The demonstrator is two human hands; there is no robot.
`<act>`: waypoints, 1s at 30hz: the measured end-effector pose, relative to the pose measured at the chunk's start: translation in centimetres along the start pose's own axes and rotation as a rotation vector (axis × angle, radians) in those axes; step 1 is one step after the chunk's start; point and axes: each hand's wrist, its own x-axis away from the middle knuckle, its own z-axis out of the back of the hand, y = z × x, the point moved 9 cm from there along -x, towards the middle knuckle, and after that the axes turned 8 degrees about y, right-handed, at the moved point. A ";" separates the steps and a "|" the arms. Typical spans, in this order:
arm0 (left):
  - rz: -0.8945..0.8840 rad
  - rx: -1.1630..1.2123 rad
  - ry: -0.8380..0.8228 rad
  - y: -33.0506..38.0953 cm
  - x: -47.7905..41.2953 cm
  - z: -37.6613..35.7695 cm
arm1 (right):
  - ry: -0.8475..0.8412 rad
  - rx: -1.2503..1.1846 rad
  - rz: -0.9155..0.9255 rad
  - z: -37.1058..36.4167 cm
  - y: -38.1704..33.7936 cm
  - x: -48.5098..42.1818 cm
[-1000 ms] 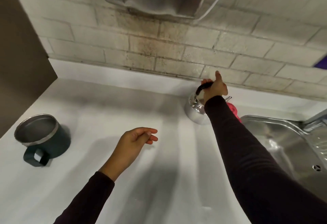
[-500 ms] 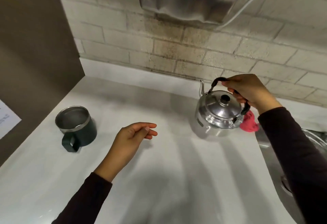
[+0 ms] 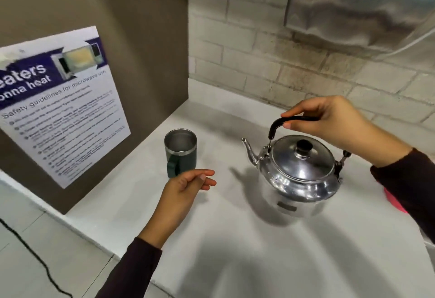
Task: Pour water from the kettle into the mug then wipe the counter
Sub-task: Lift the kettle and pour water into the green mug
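A shiny steel kettle [image 3: 297, 175] with a black lid knob hangs upright just above the white counter [image 3: 247, 246], its spout pointing left toward the mug. My right hand [image 3: 329, 121] is closed around the kettle's black handle from above. A dark green mug [image 3: 180, 153] with a steel interior stands upright near the brown panel, handle facing me. My left hand [image 3: 186, 188] hovers just in front of the mug, fingers loosely curled, holding nothing. A pink cloth [image 3: 395, 202] peeks out at the right, mostly hidden behind my right sleeve.
A brown side panel [image 3: 131, 62] with a microwave safety poster [image 3: 58, 107] stands left of the mug. A brick wall runs behind the counter, with a steel dispenser [image 3: 362, 3] mounted above. A black cable [image 3: 35, 257] trails on the floor at lower left.
My right hand lifted the kettle from the back wall beside the pink cloth and carried it left toward the mug. The view swung left. My left hand stayed near the mug.
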 end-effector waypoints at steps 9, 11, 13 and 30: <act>0.029 0.045 0.112 -1.3 0.4 4.6 | -0.220 0.256 0.122 -8.2 -3.7 -4.6; 0.032 0.054 0.130 -1.5 0.4 5.4 | -0.237 0.311 0.141 -9.4 -4.1 -5.6; 0.038 0.054 0.140 -1.7 0.3 6.0 | -0.248 0.358 0.181 -10.3 -4.6 -6.4; 0.054 0.042 0.169 -2.3 -0.9 7.8 | -0.356 0.486 0.227 -13.8 -7.0 -9.8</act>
